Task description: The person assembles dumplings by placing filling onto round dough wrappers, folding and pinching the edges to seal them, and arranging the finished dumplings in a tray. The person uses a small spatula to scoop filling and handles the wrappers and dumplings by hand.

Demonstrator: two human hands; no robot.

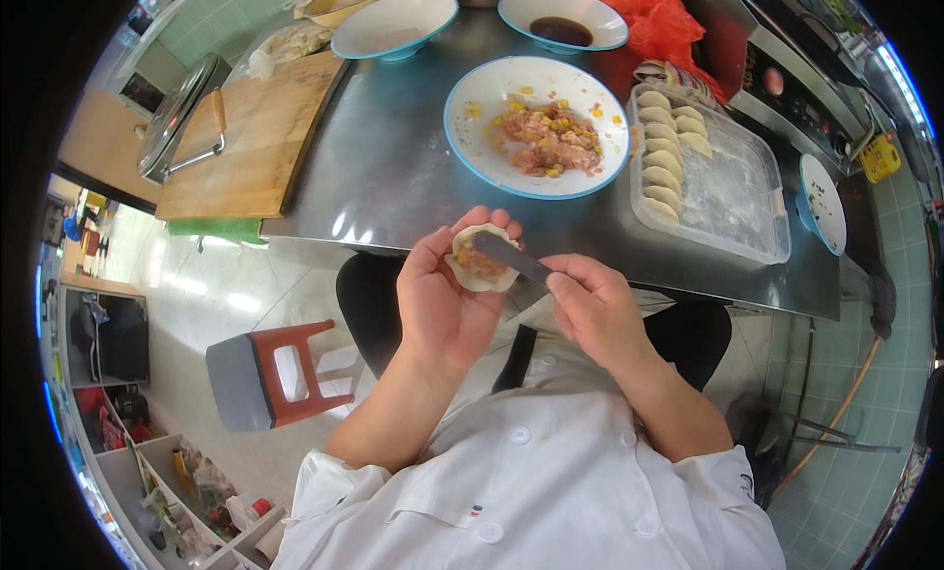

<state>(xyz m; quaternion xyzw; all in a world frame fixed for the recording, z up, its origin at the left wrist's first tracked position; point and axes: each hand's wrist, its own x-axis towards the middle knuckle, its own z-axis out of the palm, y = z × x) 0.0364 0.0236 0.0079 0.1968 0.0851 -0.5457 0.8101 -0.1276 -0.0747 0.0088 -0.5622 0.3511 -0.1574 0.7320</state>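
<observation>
A round dumpling wrapper lies in the cupped palm and fingers of my left hand. On it sits a portion of minced meat filling with yellow bits. My right hand grips a flat dark spatula, whose tip rests over the filling. Just beyond my hands, a white bowl with a blue rim holds more pink minced filling with corn-like kernels. To its right, a clear plastic container has a floured bottom and two rows of folded dumplings.
A wooden board with a wooden-handled metal tool is at left on the steel table. Two bowls stand behind, one with dark liquid, beside a red plastic bag. A stool stands at lower left.
</observation>
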